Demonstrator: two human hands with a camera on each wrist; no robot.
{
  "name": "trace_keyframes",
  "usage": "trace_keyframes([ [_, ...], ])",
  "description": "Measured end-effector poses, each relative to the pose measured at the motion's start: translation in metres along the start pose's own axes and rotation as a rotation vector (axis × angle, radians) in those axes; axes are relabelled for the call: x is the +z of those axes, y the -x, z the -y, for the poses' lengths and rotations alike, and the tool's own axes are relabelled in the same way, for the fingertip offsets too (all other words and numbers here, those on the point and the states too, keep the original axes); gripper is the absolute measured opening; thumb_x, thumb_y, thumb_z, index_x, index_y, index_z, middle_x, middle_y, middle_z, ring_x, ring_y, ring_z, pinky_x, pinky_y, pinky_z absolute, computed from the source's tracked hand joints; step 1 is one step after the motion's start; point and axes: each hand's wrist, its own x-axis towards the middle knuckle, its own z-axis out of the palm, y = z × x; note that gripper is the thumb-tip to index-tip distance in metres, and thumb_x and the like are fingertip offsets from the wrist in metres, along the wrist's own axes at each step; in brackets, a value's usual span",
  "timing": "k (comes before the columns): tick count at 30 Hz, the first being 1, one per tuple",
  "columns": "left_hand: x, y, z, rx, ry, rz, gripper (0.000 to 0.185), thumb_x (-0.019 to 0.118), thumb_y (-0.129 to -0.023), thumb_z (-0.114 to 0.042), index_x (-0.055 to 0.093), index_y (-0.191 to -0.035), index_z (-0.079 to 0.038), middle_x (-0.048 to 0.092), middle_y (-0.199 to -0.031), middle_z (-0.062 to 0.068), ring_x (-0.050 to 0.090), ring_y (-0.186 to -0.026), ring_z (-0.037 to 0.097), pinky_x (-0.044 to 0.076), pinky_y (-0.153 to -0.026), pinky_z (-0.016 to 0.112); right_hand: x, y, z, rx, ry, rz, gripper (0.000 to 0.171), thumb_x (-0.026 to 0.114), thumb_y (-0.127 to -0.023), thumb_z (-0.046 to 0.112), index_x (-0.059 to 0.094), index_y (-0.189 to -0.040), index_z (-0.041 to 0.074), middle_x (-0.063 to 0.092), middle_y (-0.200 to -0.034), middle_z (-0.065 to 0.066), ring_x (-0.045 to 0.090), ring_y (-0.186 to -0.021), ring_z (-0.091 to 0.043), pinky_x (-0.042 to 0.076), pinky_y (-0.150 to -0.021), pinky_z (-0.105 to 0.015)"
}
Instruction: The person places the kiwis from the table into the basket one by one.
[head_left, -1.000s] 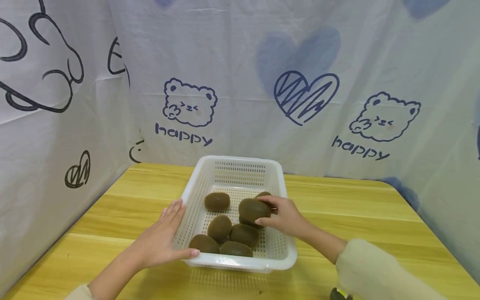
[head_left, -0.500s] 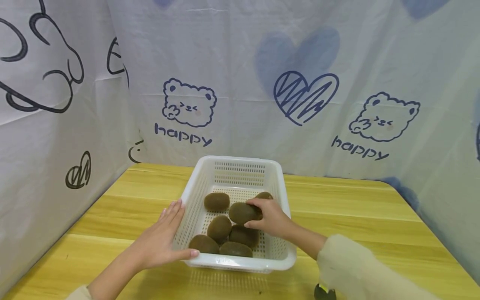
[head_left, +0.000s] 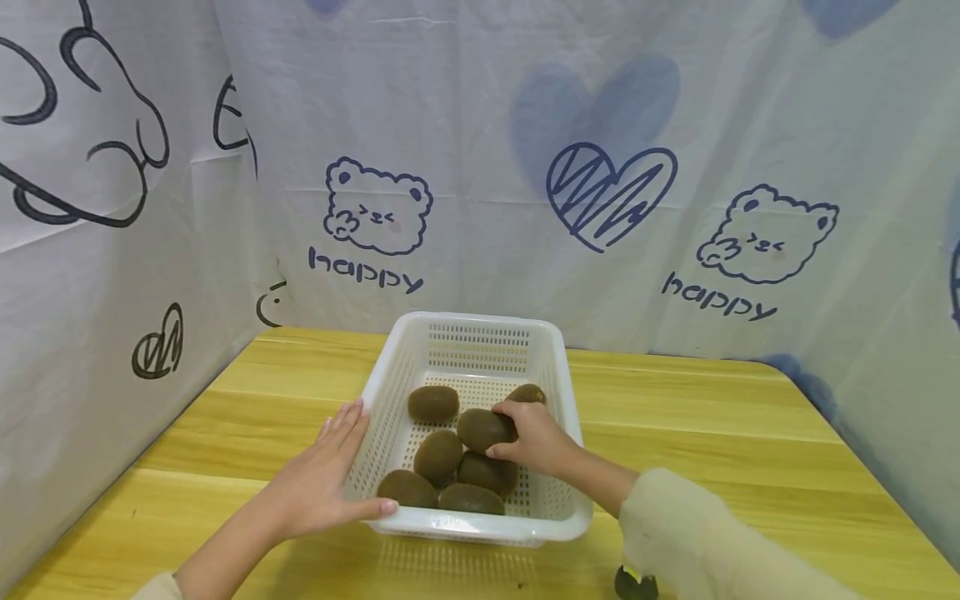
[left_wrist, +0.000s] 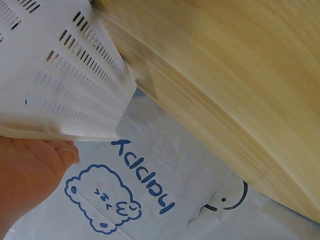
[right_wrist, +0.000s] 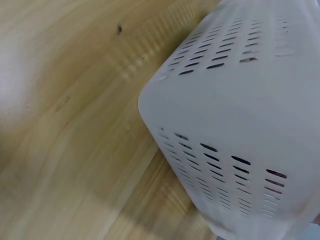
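My head view looks forward and down at the white basket (head_left: 480,433) on the table (head_left: 712,433). Both my wrist views sit close against its slotted outer walls (left_wrist: 65,75) (right_wrist: 240,100), sharing only basket and tabletop.

One white slotted basket (head_left: 480,342) stands on one wooden table (head_left: 712,417). Seven brown kiwis show inside the basket: one at the back left (head_left: 432,404), one at the back right, partly hidden (head_left: 527,393), one in the middle under the right hand (head_left: 483,428), one left of centre (head_left: 438,456), one right of centre (head_left: 487,471), and two along the front wall (head_left: 407,488) (head_left: 471,498). Two hands are in view, a left hand (head_left: 318,483) and a right hand (head_left: 536,437). One small dark object (head_left: 636,583) lies at the table's near edge, too hidden to identify.
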Motion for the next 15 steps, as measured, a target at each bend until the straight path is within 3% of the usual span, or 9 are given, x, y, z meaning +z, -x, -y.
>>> trace_keyframes([
  [10, -0.002, 0.0, -0.001, -0.005, 0.011, 0.009, 0.112, 0.059, -0.072, -0.068, 0.021, -0.143, 0.009, 0.012, -0.152, 0.027, 0.016, -0.14, 0.043, 0.023, -0.113, 0.053, -0.011, 0.003, -0.002, -0.043, -0.002, 0.005, 0.049, 0.074, -0.077, 0.01, 0.056, -0.117, -0.01, 0.063, -0.115, -0.022, 0.061, -0.105, -0.034, 0.052, -0.09, -0.041],
  [15, -0.003, 0.0, -0.001, -0.005, 0.021, 0.008, 0.111, 0.06, -0.073, -0.067, 0.02, -0.143, 0.01, 0.01, -0.152, 0.028, 0.015, -0.14, 0.043, 0.022, -0.113, 0.053, -0.021, 0.012, -0.003, -0.137, 0.026, -0.103, 0.048, 0.073, -0.078, 0.012, 0.057, -0.117, -0.01, 0.062, -0.116, -0.022, 0.059, -0.109, -0.035, 0.05, -0.093, -0.044],
])
